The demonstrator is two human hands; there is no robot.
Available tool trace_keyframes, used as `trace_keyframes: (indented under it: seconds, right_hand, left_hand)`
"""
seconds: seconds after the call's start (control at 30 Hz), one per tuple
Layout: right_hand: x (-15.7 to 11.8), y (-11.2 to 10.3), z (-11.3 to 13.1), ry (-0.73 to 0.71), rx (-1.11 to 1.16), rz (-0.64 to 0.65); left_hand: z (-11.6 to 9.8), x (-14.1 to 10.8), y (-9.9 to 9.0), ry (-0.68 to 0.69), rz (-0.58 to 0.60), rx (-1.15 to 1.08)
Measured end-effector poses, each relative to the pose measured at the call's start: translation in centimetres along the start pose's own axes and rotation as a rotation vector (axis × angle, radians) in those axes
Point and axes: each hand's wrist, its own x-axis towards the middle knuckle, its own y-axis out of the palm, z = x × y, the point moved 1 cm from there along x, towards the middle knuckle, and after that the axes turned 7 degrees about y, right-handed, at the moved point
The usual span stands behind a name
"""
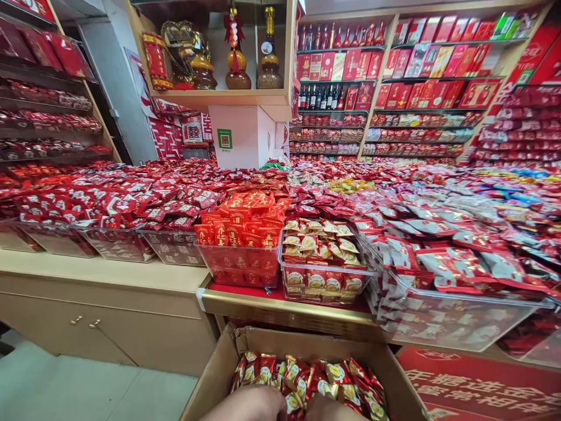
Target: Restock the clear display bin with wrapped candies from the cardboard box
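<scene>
Left grip (pixel 258 403) and right grip (pixel 329 408) touch packets (pixel 297 372), openness hidden

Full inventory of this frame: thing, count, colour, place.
carton: 1, brown, bottom centre
wrapped packets: many, red and gold, in carton
clear bins: at least seven, transparent, along counter front
bagged goods: many, mostly red, filling bins and behind
cabinet: 1, tan, left
display case: 1, wood-toned, top centre
gourd-shaped bottles: three, brown and gold, in case
QR sign: 1, green and white, on pillar
back shelves: several, wood-toned, upper right
boxes: many, mainly red, on back shelves
floor: 1, pale, bottom left
left hand: 1, bare, in carton
right hand: 1, bare, in carton
</scene>
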Motion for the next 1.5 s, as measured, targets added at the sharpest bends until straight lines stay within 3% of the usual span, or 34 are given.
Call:
trace_keyframes:
  seconds: [0.1, 0.2, 0.4, 0.57, 0.67, 0.73, 0.8, 0.97, 1.07, 1.17, 1.3, 1.4, 1.5]
  right_hand:
    - [-1.2, -1.3, 0.5, 0.127, -0.147, 0.022]
    - [-3.3, -3.5, 1.6, 0.164, -0.288, -0.031]
    - [-5.7, -9.0, 1.1, 0.050, -0.163, -0.090]
    - [-6.0, -12.7, -1.5, -0.024, 0.159, -0.223]
    - [-6.8, -13.7, -1.5, -0.065, 0.690, -0.331]
    - [-7.3, -13.8, -0.7, -0.098, 1.063, -0.367]
    - [-7.6, -13.6, 0.4, -0.122, 1.281, -0.358]
    - [-7.4, -12.7, 2.1, -0.073, 1.517, -0.338]
    - [-7.1, -12.6, 2.1, -0.058, 1.507, -0.407]
    - [-6.9, -12.5, 2.0, -0.094, 1.430, -0.450]
    - [-6.4, -11.9, 2.0, -0.112, 1.250, -0.351]
    - [-6.1, -11.7, 1.9, -0.126, 1.060, -0.374]
    - [-6.4, -12.3, 2.2, -0.170, 0.904, -0.544]
  left_hand:
    - [-0.2, -0.5, -0.4, -0.012, -0.004, -0.023]
    - [-0.4, -0.9, -0.4, -0.042, -0.046, -0.050]
    - [0.2, -1.5, -1.7, -0.042, -0.361, -0.289]
    - [0.3, -2.6, -4.2, 0.120, -0.602, -0.602]
    - [-0.2, -2.8, -4.7, 0.173, -0.654, -0.815]
    - [-0.8, -2.9, -4.6, 0.205, -0.657, -0.931]
    - [-1.5, -2.9, -4.3, 0.242, -0.635, -1.023]
    - [-2.5, -2.8, -4.0, 0.242, -0.529, -1.307]
    - [-2.6, -3.1, -4.2, 0.254, -0.561, -1.343]
    - [-2.8, -3.2, -4.1, 0.241, -0.603, -1.211]
    - [-2.6, -2.9, -3.8, 0.203, -0.703, -1.017]
    - [-2.1, -2.5, -3.8, 0.207, -0.750, -1.107]
    - [-1.9, -2.4, -4.1, 0.258, -0.763, -1.264]
